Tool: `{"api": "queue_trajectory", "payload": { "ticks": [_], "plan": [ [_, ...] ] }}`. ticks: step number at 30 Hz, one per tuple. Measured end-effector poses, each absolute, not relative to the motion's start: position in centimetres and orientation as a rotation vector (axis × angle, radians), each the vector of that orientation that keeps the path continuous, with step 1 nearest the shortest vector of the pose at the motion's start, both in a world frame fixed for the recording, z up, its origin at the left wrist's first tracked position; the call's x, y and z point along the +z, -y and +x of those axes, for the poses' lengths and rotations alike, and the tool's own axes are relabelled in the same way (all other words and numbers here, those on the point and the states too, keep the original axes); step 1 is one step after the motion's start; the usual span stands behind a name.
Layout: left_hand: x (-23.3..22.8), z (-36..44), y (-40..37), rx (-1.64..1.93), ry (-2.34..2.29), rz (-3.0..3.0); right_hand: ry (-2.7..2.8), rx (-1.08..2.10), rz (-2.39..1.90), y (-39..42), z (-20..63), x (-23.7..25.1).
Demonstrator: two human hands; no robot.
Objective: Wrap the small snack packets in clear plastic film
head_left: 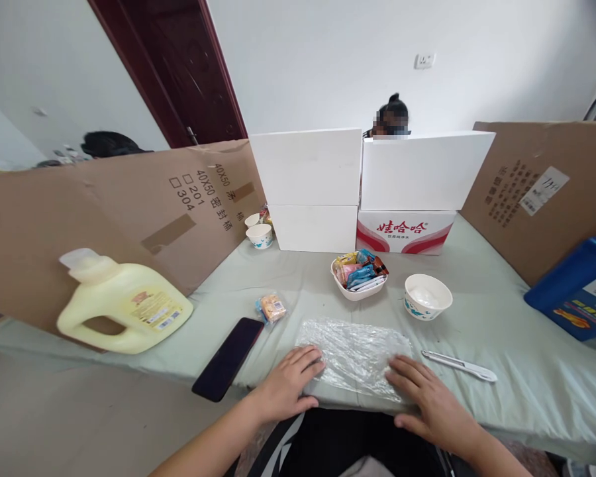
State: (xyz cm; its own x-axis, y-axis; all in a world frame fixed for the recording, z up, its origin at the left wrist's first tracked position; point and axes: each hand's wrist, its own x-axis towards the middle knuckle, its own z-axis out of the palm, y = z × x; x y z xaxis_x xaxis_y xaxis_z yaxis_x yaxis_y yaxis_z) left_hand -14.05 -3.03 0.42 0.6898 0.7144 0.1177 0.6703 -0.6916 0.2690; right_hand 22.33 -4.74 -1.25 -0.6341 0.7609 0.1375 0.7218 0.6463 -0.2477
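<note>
A clear, crinkled plastic bag [357, 354] lies flat at the table's near edge. My left hand [291, 381] rests on its left side with the fingers stretched out. On the right side, the fingertips of my right hand [427, 394] touch the bag, fingers extended too. Just right of that hand is a white box cutter [459, 366]. Left of the bag are a dark phone [228, 359], jutting over the edge, and a small wrapped snack [271, 309]. Beyond the bag stand a white basket [360, 293] of colourful packets and a paper bowl [427, 297] with something clear inside.
A yellow jug [126, 305] lies at the left and a blue jug [579, 291] leans at the right, both by cardboard panels. White boxes [312, 169] wall off the back, with a person [392, 116] behind them. Paper bowls [259, 236] stand at the back left.
</note>
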Motion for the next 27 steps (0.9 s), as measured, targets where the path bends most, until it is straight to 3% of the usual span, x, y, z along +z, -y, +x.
{"api": "queue_trajectory", "payload": {
  "ticks": [6,11,15,20,27],
  "plan": [
    [-0.2,-15.2,4.6,0.613,-0.972,2.721,2.452,0.101,-1.166,8.1,24.0,-3.0],
    [1.2,-15.4,4.2,0.679,-1.027,2.500,2.259,0.280,-1.219,8.4,22.8,-2.0],
    [1.5,-14.7,1.7,0.697,-1.302,2.354,2.074,0.371,-1.507,6.5,21.8,-1.7],
    [0.9,-12.4,-1.6,0.371,-1.803,2.310,1.998,0.242,-2.000,3.5,20.1,-1.6],
    [0.7,-11.3,-3.1,0.180,-1.918,2.288,2.109,0.068,-2.255,1.9,18.6,-0.6]
  ]
}}
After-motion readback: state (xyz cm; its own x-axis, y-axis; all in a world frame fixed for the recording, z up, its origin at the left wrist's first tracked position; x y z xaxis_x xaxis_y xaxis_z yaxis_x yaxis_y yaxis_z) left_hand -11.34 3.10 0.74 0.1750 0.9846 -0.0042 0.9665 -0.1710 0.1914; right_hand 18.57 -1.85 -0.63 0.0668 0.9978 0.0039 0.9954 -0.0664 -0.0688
